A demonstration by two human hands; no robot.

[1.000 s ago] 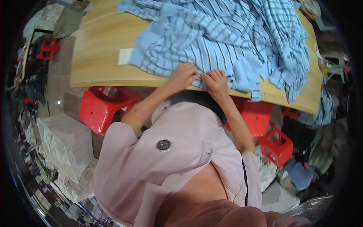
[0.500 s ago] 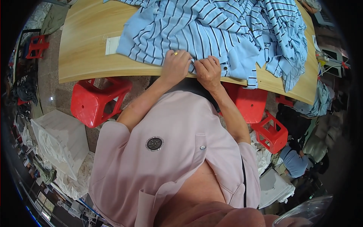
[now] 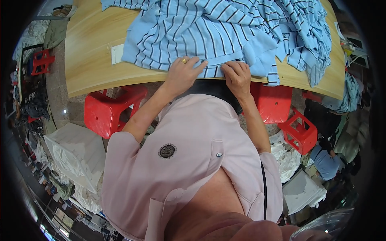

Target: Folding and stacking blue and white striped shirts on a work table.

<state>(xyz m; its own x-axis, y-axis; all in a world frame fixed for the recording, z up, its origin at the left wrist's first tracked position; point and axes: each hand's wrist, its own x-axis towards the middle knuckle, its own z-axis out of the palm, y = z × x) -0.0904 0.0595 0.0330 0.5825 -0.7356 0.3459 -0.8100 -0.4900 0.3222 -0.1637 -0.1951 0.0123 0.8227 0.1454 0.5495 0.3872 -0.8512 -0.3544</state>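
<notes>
A light blue garment with dark and white stripes (image 3: 181,36), probably a knit shirt, lies bunched over the table. Its near edge, with a plain blue strip (image 3: 225,59), runs along the table's front edge under both my hands. My left hand (image 3: 183,77) rests on that edge, fingers on the cloth and thumb stretched to the right along the strip. A yellow ring sits on one finger. To its right, my right hand (image 3: 239,78) pinches the edge between curled fingers and thumb. Its fingertips are partly hidden from view.
The wooden table (image 3: 90,60) has a white card-like piece (image 3: 117,54) left of the garment. Red stools (image 3: 110,112) stand under and beside the table's front edge. A white bin (image 3: 76,148) holds pale cloth at the left; more cloth heaps (image 3: 345,96) lie at the right.
My hands have moved apart, the right one going right along the garment's edge. The left thumb is now stretched out. More of the edge strip shows between the hands.
</notes>
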